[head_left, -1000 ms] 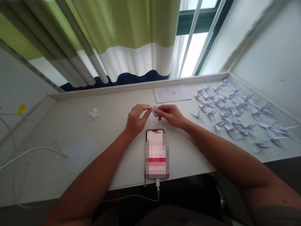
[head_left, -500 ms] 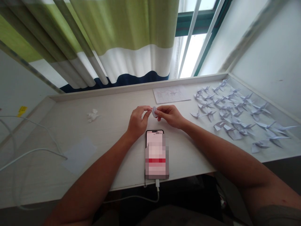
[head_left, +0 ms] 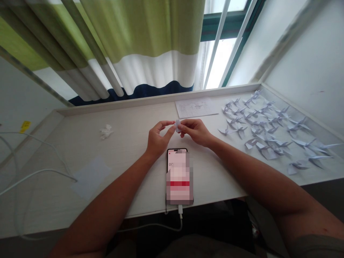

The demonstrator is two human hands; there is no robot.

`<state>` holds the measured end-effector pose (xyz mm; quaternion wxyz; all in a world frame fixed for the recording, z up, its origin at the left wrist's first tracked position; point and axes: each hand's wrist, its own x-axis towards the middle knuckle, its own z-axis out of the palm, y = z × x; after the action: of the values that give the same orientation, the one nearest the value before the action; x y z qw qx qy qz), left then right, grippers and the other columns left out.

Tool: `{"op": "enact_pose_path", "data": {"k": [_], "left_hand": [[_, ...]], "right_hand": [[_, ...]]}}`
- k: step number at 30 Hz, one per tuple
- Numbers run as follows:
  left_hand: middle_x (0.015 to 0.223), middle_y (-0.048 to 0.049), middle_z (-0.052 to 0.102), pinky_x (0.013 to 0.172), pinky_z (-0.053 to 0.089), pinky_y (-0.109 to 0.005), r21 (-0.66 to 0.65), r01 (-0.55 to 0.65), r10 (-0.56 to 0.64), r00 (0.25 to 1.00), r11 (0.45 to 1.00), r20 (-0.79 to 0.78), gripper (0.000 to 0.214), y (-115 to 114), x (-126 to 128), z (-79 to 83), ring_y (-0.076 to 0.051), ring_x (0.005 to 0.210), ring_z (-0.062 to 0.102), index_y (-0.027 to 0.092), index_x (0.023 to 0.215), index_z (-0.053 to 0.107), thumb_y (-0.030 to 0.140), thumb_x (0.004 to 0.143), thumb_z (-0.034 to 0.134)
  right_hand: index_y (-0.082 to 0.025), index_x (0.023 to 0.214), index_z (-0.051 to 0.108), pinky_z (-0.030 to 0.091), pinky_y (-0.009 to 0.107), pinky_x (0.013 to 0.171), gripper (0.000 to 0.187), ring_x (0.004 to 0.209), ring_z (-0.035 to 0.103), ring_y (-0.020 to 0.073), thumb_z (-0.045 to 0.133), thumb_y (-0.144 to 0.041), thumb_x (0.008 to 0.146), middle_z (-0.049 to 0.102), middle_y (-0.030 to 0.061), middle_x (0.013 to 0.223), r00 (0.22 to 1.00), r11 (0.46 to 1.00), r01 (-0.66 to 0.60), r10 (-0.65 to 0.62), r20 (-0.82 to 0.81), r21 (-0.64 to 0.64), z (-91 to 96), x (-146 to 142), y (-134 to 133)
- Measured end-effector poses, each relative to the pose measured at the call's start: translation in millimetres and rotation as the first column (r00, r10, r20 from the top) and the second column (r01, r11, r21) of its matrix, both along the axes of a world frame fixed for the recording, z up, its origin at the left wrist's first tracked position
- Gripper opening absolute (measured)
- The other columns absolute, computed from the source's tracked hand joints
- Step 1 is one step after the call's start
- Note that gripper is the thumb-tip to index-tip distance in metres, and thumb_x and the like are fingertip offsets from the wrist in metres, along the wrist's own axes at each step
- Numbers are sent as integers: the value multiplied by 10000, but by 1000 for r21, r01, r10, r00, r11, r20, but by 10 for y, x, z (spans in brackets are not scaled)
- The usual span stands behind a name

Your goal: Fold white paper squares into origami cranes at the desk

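Note:
A small folded piece of pale paper point(head_left: 177, 125) is held up over the white desk point(head_left: 129, 143), pinched from both sides. My left hand point(head_left: 158, 138) grips its left edge between thumb and forefinger. My right hand point(head_left: 196, 131) is closed on its right side. Both hands hover just beyond a phone point(head_left: 178, 175) that lies flat near the desk's front edge with a charging cable point(head_left: 179, 216) plugged in.
Several finished paper cranes point(head_left: 268, 132) cover the right end of the desk. A printed sheet point(head_left: 196, 107) lies at the back, a crumpled scrap point(head_left: 106, 132) at the left, a flat square of paper point(head_left: 90, 177) near the white cables point(head_left: 32, 172). Curtains hang behind.
My left fingers have shifted slightly on the folded paper, the forefinger lifting and opening a little. The hands and the paper stay in the same place.

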<state>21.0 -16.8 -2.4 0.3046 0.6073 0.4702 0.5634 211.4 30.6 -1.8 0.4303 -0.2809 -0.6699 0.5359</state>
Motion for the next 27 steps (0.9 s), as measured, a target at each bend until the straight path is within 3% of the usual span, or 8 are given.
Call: {"op": "enact_pose_path", "data": {"k": [7, 13, 17, 22, 27], "left_hand": [[1099, -89, 842, 1097, 551, -494, -39, 25, -21, 996, 999, 90, 315, 49, 17, -37, -270, 1121, 769, 218, 973, 821, 517, 874, 824], [1048, -79, 848, 1059, 580, -468, -25, 7, -3, 991, 1000, 131, 297, 49, 21, -51, -260, 1053, 786, 214, 934, 830, 499, 857, 849], [1049, -66, 849, 1042, 583, -435, 7, -11, 10, 997, 1000, 81, 217, 26, 18, -27, -253, 1041, 785, 236, 932, 841, 448, 894, 822], [1022, -45, 845, 1020, 577, -421, 56, -85, 90, 992, 995, -88, 155, -13, 7, 52, -263, 1029, 775, 263, 898, 829, 400, 937, 769], [1034, -57, 850, 1004, 572, -413, 55, -66, 70, 994, 996, -86, 183, -15, -16, 65, -267, 1027, 783, 240, 923, 826, 372, 968, 707]], "right_hand": [[-170, 890, 793, 555, 275, 631, 475, 651, 643, 123, 804, -645, 873, 751, 32, 819, 1000, 1000, -19, 19, 19, 15, -7, -13, -12], [-171, 909, 800, 572, 286, 643, 480, 660, 647, 130, 802, -650, 874, 757, 38, 828, 999, 1000, -19, 18, 30, 24, 5, -7, -17], [-166, 893, 799, 563, 280, 639, 484, 654, 645, 125, 801, -650, 875, 756, 39, 825, 999, 999, -20, 20, 29, 26, 0, -6, -16], [-168, 878, 797, 563, 279, 632, 507, 645, 636, 125, 806, -674, 853, 755, 36, 812, 999, 1000, -15, 14, 31, 12, -18, -21, -8], [-172, 878, 793, 573, 284, 638, 493, 657, 644, 130, 810, -665, 857, 755, 38, 825, 1000, 1000, -16, 16, 20, 3, -3, -11, -7]]}}
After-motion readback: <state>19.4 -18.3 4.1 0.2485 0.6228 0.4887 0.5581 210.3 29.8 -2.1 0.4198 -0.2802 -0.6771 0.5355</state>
